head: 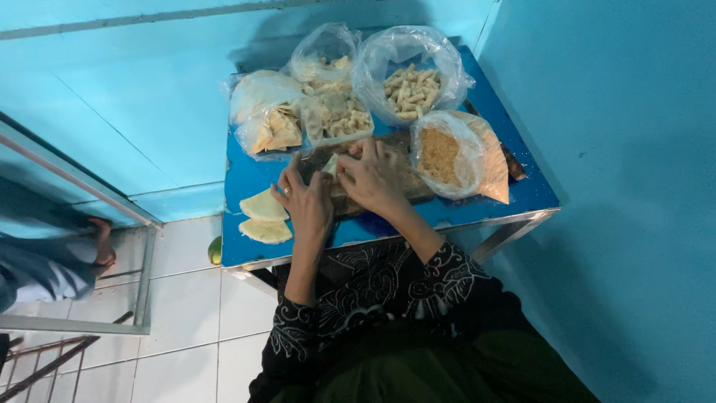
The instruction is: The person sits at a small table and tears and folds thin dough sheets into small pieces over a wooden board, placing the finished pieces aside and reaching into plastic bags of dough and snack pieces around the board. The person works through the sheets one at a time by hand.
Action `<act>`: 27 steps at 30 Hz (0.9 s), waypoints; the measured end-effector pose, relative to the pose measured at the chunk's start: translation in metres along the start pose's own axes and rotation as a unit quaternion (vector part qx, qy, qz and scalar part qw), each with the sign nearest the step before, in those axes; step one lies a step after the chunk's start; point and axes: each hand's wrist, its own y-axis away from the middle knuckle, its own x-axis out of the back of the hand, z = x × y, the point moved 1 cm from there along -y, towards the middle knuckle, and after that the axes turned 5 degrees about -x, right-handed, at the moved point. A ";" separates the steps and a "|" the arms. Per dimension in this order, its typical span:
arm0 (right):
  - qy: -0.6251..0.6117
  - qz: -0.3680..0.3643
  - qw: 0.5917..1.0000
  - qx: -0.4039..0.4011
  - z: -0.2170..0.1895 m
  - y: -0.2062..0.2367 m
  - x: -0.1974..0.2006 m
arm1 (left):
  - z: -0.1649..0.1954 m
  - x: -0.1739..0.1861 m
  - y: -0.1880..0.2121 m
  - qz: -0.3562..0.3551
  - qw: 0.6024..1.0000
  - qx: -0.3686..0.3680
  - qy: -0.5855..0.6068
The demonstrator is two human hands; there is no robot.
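Observation:
Both my hands rest on a dark board in the middle of a small blue table. My left hand and my right hand together pinch a pale piece of dough wrapper between the fingertips. A ring sits on a finger of the left hand. Two folded pale pastries lie on the table just left of my left hand.
At the table's back are clear bags: triangular pastries, small dumplings, finger-shaped rolls, and brown crumbs. Blue walls close in behind and to the right. A person's bare foot is at far left by a metal frame on the white tiled floor.

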 end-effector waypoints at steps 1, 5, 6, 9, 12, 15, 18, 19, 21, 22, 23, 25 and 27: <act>0.012 0.002 1.000 0.003 0.001 -0.014 -0.005 | -0.004 -0.004 -0.011 -0.007 1.000 0.001 -0.010; 0.022 0.001 1.000 -0.008 -0.001 -0.049 -0.017 | -0.011 -0.008 -0.040 -0.014 1.000 -0.003 -0.011; 0.034 0.002 0.999 -0.001 -0.002 -0.047 -0.018 | -0.009 -0.004 -0.036 -0.012 1.000 -0.009 -0.014; 0.055 -0.004 0.998 0.008 -0.007 -0.024 -0.014 | 0.001 0.006 -0.011 -0.010 1.000 -0.007 -0.010; 0.035 0.004 0.999 -0.002 -0.011 -0.004 -0.007 | 0.007 0.008 0.007 -0.014 1.000 -0.007 -0.024; 0.019 0.049 0.998 0.027 -0.006 -0.001 -0.009 | -0.001 -0.001 0.004 -0.006 0.999 -0.007 -0.032; 0.011 0.020 1.000 0.020 0.008 -0.024 -0.019 | -0.017 -0.013 -0.020 -0.012 1.000 -0.011 -0.025; 0.002 0.020 1.000 0.023 0.013 -0.032 -0.022 | -0.020 -0.014 -0.026 -0.016 1.000 -0.010 -0.023; -0.006 0.002 1.000 0.019 0.018 -0.034 -0.025 | -0.020 -0.015 -0.026 -0.018 1.000 -0.002 -0.001; -0.006 -0.020 1.000 0.008 0.020 -0.032 -0.025 | -0.017 -0.012 -0.022 -0.016 1.000 -0.001 0.010; -0.008 -0.045 0.999 -0.003 0.020 -0.027 -0.024 | -0.012 -0.009 -0.015 -0.020 1.000 0.002 0.010; -0.005 -0.024 1.000 0.013 0.021 -0.027 -0.020 | -0.008 -0.008 -0.016 -0.022 1.000 0.010 0.011; -0.043 -0.013 0.999 0.002 0.024 -0.041 -0.014 | -0.010 -0.012 -0.027 -0.033 0.999 0.015 0.006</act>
